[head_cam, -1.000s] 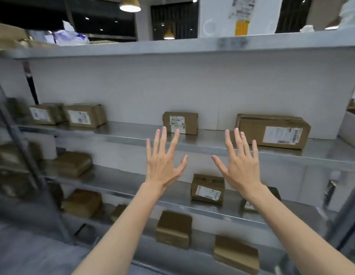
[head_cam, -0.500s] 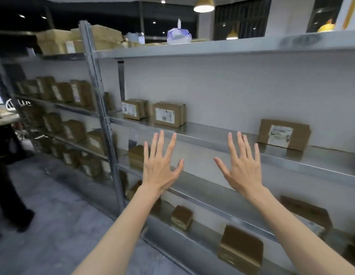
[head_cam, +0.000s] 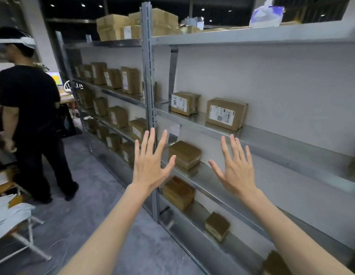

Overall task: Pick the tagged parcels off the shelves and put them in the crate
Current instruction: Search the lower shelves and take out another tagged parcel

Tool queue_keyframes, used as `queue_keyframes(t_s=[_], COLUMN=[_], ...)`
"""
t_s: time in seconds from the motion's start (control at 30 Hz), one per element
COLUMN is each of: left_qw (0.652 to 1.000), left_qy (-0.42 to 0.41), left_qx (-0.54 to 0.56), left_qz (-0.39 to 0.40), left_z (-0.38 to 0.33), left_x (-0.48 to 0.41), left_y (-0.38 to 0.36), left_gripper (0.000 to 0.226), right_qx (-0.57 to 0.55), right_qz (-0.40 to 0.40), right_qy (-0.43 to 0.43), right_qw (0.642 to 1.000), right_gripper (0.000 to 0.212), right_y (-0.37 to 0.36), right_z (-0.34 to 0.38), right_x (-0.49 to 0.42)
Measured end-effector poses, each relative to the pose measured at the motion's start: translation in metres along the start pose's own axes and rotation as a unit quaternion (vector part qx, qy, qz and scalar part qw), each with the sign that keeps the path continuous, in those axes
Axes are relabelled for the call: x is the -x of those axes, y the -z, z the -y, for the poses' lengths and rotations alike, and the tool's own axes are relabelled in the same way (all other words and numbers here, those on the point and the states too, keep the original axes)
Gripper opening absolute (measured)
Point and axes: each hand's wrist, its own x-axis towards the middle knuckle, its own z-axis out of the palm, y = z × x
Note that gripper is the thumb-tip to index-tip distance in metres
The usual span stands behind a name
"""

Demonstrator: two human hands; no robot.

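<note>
My left hand (head_cam: 151,163) and my right hand (head_cam: 237,167) are raised in front of me, fingers spread, holding nothing. Metal shelves (head_cam: 271,139) run along the right. Two brown parcels with white labels, one smaller (head_cam: 182,103) and one larger (head_cam: 226,114), sit on the shelf above my hands. A plain brown parcel (head_cam: 185,154) lies one shelf lower, between my hands. Further parcels (head_cam: 178,192) (head_cam: 217,226) rest on the lower shelves. No crate is in view.
A steel upright post (head_cam: 149,80) divides the shelf bays. Several labelled parcels (head_cam: 113,78) fill the far bay. A person in black (head_cam: 32,116) stands on the left in the aisle. White folding furniture with bags (head_cam: 12,217) is at the lower left.
My view has swung left along the shelves; the far bay and a person in black have come into view. Both hands stay raised and open.
</note>
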Motion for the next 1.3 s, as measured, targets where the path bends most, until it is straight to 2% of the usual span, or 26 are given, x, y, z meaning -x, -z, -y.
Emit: queue_keyframes(t_s=[0.47, 0.83, 1.0, 1.13, 1.3], left_qw=[0.995, 0.992, 0.988, 0.983, 0.964], left_qy=[0.081, 0.087, 0.089, 0.076, 0.06], left_qx=[-0.021, 0.001, 0.041, 0.087, 0.16], left_qz=[0.052, 0.087, 0.117, 0.145, 0.206], left_z=[0.092, 0.135, 0.171, 0.198, 0.238], left_x=[-0.049, -0.102, -0.123, -0.149, -0.184], left_y=[-0.111, -0.195, -0.245, -0.292, -0.348], left_gripper=[0.077, 0.077, 0.077, 0.077, 0.075], right_qx=[-0.071, -0.09, -0.084, -0.063, -0.104], right_qz=[0.065, 0.16, 0.173, 0.192, 0.229], right_qy=[0.102, 0.079, 0.037, -0.054, -0.182], right_qw=[0.99, 0.98, 0.981, 0.978, 0.951], right_gripper=[0.077, 0.068, 0.064, 0.063, 0.061], right_y=[-0.16, -0.261, -0.296, -0.329, -0.363], right_z=[0.04, 0.041, 0.056, 0.065, 0.075], right_x=[-0.094, -0.132, -0.14, -0.148, -0.166])
